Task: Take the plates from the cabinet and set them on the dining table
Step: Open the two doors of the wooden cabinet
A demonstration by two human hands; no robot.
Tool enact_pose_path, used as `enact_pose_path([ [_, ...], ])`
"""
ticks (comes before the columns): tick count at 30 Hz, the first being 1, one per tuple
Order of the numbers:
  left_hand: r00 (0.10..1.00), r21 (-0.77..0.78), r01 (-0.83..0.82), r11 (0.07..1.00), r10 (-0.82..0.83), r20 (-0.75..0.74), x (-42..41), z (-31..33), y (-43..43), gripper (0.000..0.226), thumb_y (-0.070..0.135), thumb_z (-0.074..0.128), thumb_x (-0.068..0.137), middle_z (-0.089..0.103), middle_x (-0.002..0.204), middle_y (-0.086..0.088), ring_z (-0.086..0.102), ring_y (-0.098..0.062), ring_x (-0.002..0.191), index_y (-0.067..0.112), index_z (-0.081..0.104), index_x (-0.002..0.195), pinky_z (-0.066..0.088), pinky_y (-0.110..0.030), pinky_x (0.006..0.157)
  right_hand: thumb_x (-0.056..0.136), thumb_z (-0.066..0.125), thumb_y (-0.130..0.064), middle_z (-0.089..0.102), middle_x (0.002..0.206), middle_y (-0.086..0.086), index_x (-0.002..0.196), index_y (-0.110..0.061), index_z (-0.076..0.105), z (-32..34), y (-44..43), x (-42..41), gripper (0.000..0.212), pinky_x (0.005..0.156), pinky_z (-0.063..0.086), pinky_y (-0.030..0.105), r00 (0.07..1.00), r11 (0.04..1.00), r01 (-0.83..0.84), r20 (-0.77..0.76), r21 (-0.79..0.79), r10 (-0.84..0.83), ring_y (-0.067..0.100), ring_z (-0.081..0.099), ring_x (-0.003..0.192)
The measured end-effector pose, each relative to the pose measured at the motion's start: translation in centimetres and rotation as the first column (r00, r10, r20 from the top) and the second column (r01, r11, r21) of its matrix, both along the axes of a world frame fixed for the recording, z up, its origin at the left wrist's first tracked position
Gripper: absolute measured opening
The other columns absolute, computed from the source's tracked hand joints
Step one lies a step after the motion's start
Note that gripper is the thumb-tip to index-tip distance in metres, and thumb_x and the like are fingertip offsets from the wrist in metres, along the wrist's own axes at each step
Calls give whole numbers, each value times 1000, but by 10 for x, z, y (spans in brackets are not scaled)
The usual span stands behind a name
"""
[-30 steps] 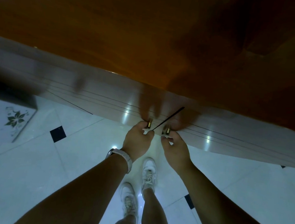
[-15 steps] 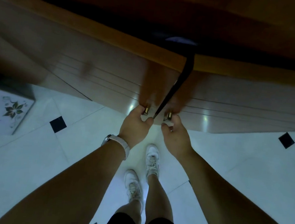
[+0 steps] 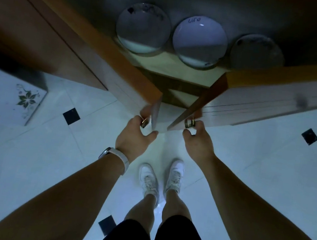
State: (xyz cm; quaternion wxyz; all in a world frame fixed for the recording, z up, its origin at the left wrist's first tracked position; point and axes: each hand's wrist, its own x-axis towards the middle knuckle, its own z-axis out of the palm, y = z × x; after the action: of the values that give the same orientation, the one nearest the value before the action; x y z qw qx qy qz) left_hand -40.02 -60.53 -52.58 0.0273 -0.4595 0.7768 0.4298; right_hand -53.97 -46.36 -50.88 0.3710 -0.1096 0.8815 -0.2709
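White-tiled floor below, the two cabinet doors (image 3: 256, 100), shut a second ago, now swing apart, the left hand (image 3: 133, 136) and right hand (image 3: 196, 142) each clamped on a brass knob (image 3: 189, 122), exposing three plates (image 3: 200, 41) on the shelf at 12 o'clock, ready for lifting.

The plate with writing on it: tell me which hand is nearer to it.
Right. The right hand, on the right door's knob, sits almost directly below the lettered plate. The left hand, on the left door's knob, is farther to that plate's left.
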Motion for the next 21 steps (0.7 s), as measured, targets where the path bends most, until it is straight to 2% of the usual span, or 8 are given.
enact_pose_path([
  [3,996,-58,-76,995,78,33,14,4,9,51,63,70,71,58,100,5,59,-18,90,22,54,99,53,-39,78,91,52,-35,59,101,4,106,-20,44,0,13,13,22,75,41,32,1000,1000,15,-16,9,-15,27,56,88],
  [6,985,-54,-160,986,163,56,29,7,12,58,72,67,67,63,105,10,61,-14,94,27,56,103,52,-34,82,84,54,-55,62,120,1,124,-23,47,1,29,24,52,86,45,35,998,998,34,-45,49,-32,26,59,106],
  [8,974,-50,-208,977,212,83,41,7,13,65,78,63,65,66,102,11,64,-16,96,27,58,105,48,-31,80,78,54,-66,62,120,-6,125,-27,47,2,42,34,61,87,46,36,995,996,66,-75,59,-61,23,60,108],
  [10,966,-61,-232,971,238,105,53,5,14,69,79,59,67,67,98,13,65,-19,96,25,59,110,45,-28,76,74,54,-70,62,115,-9,118,-28,50,1,53,45,61,86,48,39,989,992,117,-92,49,-112,20,60,105],
  [14,951,-132,-267,955,283,122,74,8,12,63,74,55,76,68,103,9,64,-22,96,24,61,114,42,-28,76,76,56,-70,65,110,-6,111,-25,57,0,75,59,57,83,45,38,963,970,233,-159,69,-219,22,62,105],
  [18,960,-264,-166,950,217,175,85,26,13,40,60,52,88,60,80,6,54,-17,71,21,61,95,36,-28,64,77,60,-65,62,102,-8,108,-24,57,7,98,68,52,80,44,36,946,965,254,-223,61,-235,21,62,100],
  [21,958,-359,-221,907,272,97,94,47,11,34,51,55,87,55,75,7,51,-14,65,18,58,98,36,-29,64,75,68,-53,60,110,-6,119,-21,50,20,110,73,58,78,41,33,912,940,342,-232,-22,-337,19,62,95],
])
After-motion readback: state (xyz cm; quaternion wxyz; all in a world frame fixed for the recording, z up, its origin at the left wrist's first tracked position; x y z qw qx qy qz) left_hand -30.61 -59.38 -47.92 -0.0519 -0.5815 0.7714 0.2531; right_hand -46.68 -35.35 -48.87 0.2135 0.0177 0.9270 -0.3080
